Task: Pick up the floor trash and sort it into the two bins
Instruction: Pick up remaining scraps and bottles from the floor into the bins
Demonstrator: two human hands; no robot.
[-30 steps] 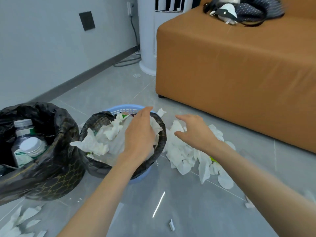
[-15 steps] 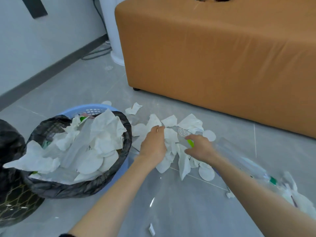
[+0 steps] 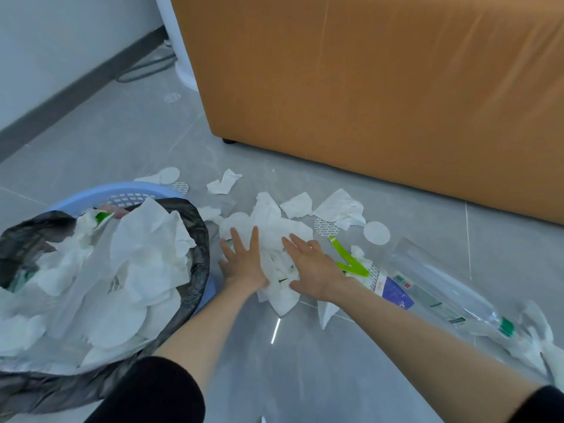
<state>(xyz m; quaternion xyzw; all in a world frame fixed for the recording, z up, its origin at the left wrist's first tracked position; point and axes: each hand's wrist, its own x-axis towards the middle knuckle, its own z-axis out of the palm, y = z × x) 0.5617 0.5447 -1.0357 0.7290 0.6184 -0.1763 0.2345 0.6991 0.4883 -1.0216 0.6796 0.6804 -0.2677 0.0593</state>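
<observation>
Both hands have flattened out since half a second ago: then they were bunched over the paper, now the left hand (image 3: pixel 244 265) and the right hand (image 3: pixel 311 268) lie palm down with fingers straight and spread, pressing on the tissue pile (image 3: pixel 274 224) and gripping nothing. That pile is torn, crumpled white tissue heaped on the grey floor (image 3: pixel 305 361), between the bin on the left and the orange sofa (image 3: pixel 381 87) at the far right. More scraps lie loose around it: a folded piece (image 3: pixel 224 183) farther off, a larger crumpled sheet (image 3: pixel 341 210) to the right, and just beside that a plain round pad (image 3: pixel 377 233) and a dotted round pad (image 3: pixel 326 228). A bright green strip (image 3: pixel 345 257) lies just right of the right hand. Beyond it to the right a clear plastic bottle (image 3: pixel 433 279) lies on its side, with a blue and white label and a green cap (image 3: pixel 506 326) at its near right end; more white paper lies by the cap

At the left, the blue basket (image 3: pixel 100 192) has a black liner (image 3: pixel 198 239) draped over its rim and is heaped above the rim with binned tissue (image 3: pixel 137 264), with round pads among it and a bit of green at the far side. Its right edge is just beside the left hand. A black sleeve (image 3: pixel 158 389) covers the left arm at the near edge
</observation>
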